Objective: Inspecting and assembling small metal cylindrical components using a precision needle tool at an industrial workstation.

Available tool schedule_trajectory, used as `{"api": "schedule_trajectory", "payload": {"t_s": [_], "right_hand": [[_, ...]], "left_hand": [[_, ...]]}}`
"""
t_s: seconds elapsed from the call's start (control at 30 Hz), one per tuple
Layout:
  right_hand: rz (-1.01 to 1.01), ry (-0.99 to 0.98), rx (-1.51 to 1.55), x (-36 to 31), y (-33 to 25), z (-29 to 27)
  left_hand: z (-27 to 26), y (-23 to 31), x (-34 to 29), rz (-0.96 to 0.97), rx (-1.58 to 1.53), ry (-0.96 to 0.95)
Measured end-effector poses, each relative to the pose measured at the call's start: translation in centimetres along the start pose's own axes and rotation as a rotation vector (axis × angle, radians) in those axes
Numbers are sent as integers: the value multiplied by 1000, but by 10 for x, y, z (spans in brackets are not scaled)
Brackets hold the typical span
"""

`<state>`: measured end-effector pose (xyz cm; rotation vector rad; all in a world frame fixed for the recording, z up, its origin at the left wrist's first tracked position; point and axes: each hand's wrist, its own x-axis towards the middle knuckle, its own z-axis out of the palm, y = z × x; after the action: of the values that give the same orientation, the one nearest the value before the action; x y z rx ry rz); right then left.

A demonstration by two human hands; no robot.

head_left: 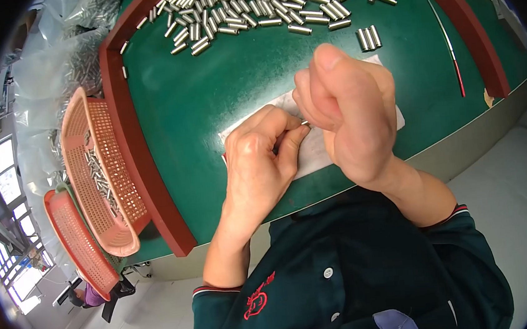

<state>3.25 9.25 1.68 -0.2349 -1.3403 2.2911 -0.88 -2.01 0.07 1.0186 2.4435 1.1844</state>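
Observation:
Over a white cloth on the green tabletop, my left hand is closed in a pinch. A small shiny metal piece peeks out between its thumb and forefinger; most of it is hidden. My right hand is raised just to the right, curled into a fist with the thumb uppermost. Whatever its fingers may hold is out of sight. Beyond the right hand, three short metal cylinders lie side by side.
A large heap of metal cylinders covers the table's far side. Red-brown rails border the tabletop. A thin red-handled tool lies at right. Pink baskets, one holding small metal parts, and clear plastic bags stand at left.

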Motion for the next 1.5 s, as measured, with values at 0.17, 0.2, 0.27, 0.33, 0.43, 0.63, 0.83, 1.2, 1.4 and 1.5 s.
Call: {"api": "schedule_trajectory", "payload": {"t_s": [0.17, 0.2, 0.27, 0.33, 0.43, 0.63, 0.83, 1.2, 1.4, 1.5], "right_hand": [[31, 71, 73, 4, 1, -9], [15, 71, 86, 1, 0, -10], [-23, 59, 96, -2, 2, -10], [-38, 62, 85, -4, 1, -11], [-32, 55, 114, -3, 3, -13], [-32, 37, 86, -1, 0, -12], [-38, 37, 84, -1, 3, -14], [-50, 67, 50, 1, 3, -19], [-71, 66, 54, 1, 2, -15], [-69, 58, 76, 2, 5, -16]], "left_hand": [[-6, 3, -2, -58, -96, -81], [-6, 0, -5, -119, -431, -47], [-13, -8, -7, -247, -1087, -49], [-24, -13, -2, -275, -1373, -65], [-35, -4, 6, -443, -1525, 56], [-43, -35, 54, -149, 58, 428], [-31, -43, 75, -66, 480, 399], [-26, -2, 48, 16, 129, 154], [-10, 2, 1, 56, -45, -98], [-10, 4, -6, 37, -1, -89]]}}
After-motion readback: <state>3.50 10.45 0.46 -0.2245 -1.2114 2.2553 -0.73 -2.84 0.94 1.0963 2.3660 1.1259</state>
